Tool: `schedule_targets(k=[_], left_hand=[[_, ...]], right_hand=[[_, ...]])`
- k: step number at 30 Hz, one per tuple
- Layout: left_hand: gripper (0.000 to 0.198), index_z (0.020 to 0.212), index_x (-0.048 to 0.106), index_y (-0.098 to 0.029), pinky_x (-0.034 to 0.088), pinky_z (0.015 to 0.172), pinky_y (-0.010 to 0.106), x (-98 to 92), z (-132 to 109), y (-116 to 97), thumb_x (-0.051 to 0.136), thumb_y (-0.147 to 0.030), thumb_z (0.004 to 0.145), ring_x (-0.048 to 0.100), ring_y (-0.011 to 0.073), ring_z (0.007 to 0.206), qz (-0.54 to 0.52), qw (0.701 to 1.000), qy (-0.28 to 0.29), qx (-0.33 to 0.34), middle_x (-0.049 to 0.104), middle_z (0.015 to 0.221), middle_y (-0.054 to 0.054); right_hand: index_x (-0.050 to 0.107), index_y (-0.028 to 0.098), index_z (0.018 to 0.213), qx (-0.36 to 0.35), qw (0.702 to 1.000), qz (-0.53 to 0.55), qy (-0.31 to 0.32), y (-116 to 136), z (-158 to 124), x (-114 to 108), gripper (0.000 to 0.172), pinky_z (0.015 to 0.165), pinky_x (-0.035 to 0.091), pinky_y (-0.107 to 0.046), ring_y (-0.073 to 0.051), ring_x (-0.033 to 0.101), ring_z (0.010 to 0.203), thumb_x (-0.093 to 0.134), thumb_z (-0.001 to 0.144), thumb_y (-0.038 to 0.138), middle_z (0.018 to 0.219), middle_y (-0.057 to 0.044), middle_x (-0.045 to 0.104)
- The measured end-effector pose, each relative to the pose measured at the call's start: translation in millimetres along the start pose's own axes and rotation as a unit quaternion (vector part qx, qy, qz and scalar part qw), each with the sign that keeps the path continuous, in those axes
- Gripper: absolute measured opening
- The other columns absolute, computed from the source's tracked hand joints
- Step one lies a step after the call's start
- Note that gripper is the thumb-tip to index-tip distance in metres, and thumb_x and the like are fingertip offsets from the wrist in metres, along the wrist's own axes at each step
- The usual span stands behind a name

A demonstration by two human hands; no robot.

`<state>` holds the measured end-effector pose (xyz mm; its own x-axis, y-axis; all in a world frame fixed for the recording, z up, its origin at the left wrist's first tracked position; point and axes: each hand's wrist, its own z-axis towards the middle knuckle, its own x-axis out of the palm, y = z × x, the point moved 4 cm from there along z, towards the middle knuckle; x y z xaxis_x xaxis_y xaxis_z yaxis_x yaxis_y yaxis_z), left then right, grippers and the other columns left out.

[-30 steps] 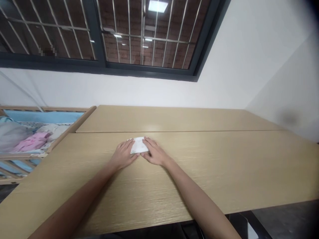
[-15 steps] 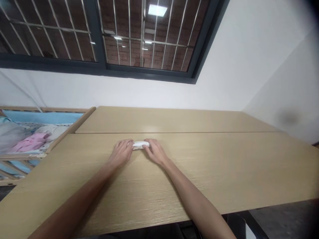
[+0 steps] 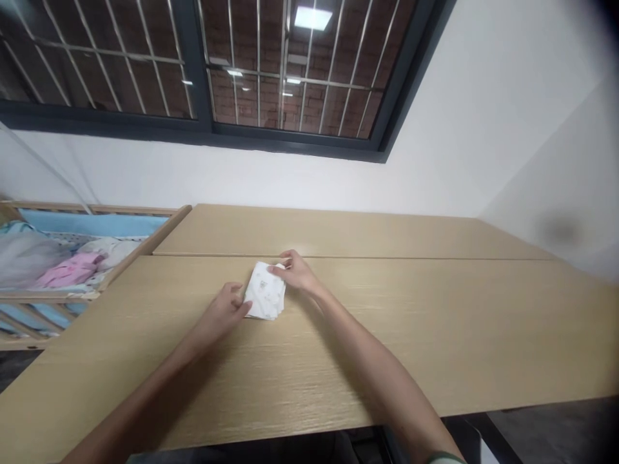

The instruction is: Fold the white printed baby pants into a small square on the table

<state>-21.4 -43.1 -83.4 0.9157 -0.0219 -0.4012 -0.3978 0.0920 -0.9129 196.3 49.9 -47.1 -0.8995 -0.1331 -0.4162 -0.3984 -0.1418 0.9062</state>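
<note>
A white folded cloth [image 3: 264, 293] with small printed figures is between my hands over the wooden table, its layers showing at the lower right edge. My right hand [image 3: 296, 272] pinches the upper right corner, thumb on the front face and fingers behind. At the lower left edge, my left hand [image 3: 226, 310] grips the cloth with the thumb on its face; its other fingertips are partly hidden behind the edge. Whether the cloth's lower edge touches the tabletop, I cannot tell.
The light wooden table [image 3: 411, 322] has a seam along its far part and meets the white wall [image 3: 300, 183]. On the left stands a wooden crib [image 3: 159, 238] with blue lining, a pink cloth [image 3: 72, 269] and bedding. A dark-framed barred window [image 3: 203, 122] is above.
The cloth has gone from a narrow roll-like shape to a squarish folded piece facing me. My left hand has come lower and nearer; my right hand has shifted to the upper corner.
</note>
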Motion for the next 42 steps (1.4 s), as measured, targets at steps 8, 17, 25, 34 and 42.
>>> schedule_targets(k=[8, 17, 25, 34, 42], left_hand=[[0.033, 0.12, 0.056, -0.019, 0.052, 0.089, 0.049, 14.7, -17, -4, 0.047, -0.044, 0.099, 0.066, 0.0339, 0.105, 0.338, 0.923, -0.106, 0.147, 0.069, 0.109, 0.015], [0.043, 0.127, 0.063, -0.015, 0.045, 0.112, 0.059, 74.5, -61, -19, 0.045, -0.044, 0.101, 0.056, 0.0382, 0.128, 0.412, 0.857, -0.014, 0.31, 0.065, 0.129, 0.02], [0.059, 0.142, 0.052, -0.014, 0.047, 0.109, 0.06, 77.9, -58, -15, 0.047, -0.053, 0.099, 0.052, 0.0416, 0.136, 0.427, 0.856, -0.037, 0.288, 0.059, 0.141, 0.024], [0.069, 0.156, 0.032, -0.015, 0.042, 0.113, 0.058, 78.9, -57, -12, 0.048, -0.05, 0.099, 0.04, 0.0409, 0.147, 0.404, 0.866, -0.034, 0.294, 0.043, 0.158, 0.023], [0.032, 0.118, 0.059, -0.021, 0.049, 0.093, 0.047, 38.8, -31, -12, 0.043, -0.043, 0.102, 0.064, 0.0305, 0.107, 0.377, 0.886, -0.125, 0.239, 0.069, 0.117, 0.014]], right_hand=[[0.06, 0.014, 0.125, -0.138, 0.966, -0.215, 0.037, -2, 1, 14, 0.033, 0.102, 0.049, -0.043, -0.027, 0.063, 0.118, 0.05, 0.103, 0.037, 0.127, -0.017, 0.068], [0.039, 0.028, 0.159, -0.349, 0.861, -0.237, 0.286, 25, -69, 42, 0.052, 0.128, 0.024, -0.043, -0.021, 0.03, 0.154, 0.036, 0.11, 0.044, 0.165, -0.003, 0.036], [0.045, 0.036, 0.155, -0.295, 0.879, -0.231, 0.295, -4, -37, 34, 0.047, 0.13, 0.019, -0.042, -0.018, 0.032, 0.154, 0.043, 0.108, 0.043, 0.163, 0.005, 0.038], [0.046, 0.03, 0.155, -0.281, 0.891, -0.26, 0.242, -24, 15, 17, 0.051, 0.13, 0.019, -0.04, -0.019, 0.03, 0.154, 0.046, 0.106, 0.046, 0.164, 0.001, 0.037], [0.04, 0.018, 0.157, -0.221, 0.936, -0.263, 0.077, -27, -6, 8, 0.058, 0.124, 0.027, -0.049, -0.028, 0.036, 0.151, 0.035, 0.108, 0.048, 0.161, -0.015, 0.041]])
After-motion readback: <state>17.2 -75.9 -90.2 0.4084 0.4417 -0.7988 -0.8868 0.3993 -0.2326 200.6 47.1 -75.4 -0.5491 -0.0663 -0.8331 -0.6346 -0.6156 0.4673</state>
